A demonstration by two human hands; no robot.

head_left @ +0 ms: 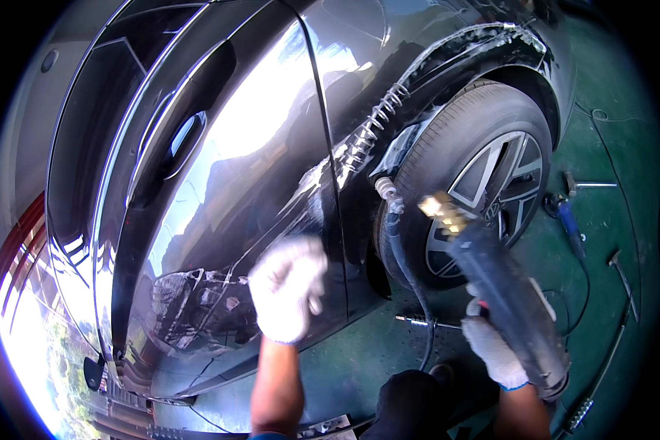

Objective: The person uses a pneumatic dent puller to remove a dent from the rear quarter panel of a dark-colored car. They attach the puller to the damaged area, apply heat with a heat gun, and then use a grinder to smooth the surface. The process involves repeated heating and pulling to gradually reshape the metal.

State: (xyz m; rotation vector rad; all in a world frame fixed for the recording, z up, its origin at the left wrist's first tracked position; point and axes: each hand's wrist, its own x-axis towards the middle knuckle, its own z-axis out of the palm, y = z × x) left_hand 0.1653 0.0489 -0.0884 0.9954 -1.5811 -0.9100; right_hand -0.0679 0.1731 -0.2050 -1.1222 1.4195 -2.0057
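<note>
My right hand (491, 345), in a white glove, is wrapped round a thick black dent-pulling spot welder gun (502, 293). Its brass-coloured tip (445, 213) is raised in front of the car wheel (484, 176). My left hand (290, 286), also gloved, is up in front of the dark car door (235, 198). Its fingers look curled, but blur hides whether anything is in them. Beyond both hands, a row of metal rings (374, 128) stands along a scraped crease running from the door gap towards the wheel arch. Lower on the door is a dented, bared patch (198, 304).
A dark cable (407, 264) hangs from a metal clamp (386, 188) at the arch edge beside the tyre. On the green floor (601, 249) lie a hammer (590, 185), a blue grinder (565, 216) with its cord, and a long metal rod tool (601, 367). A thin rod (422, 321) lies below the wheel.
</note>
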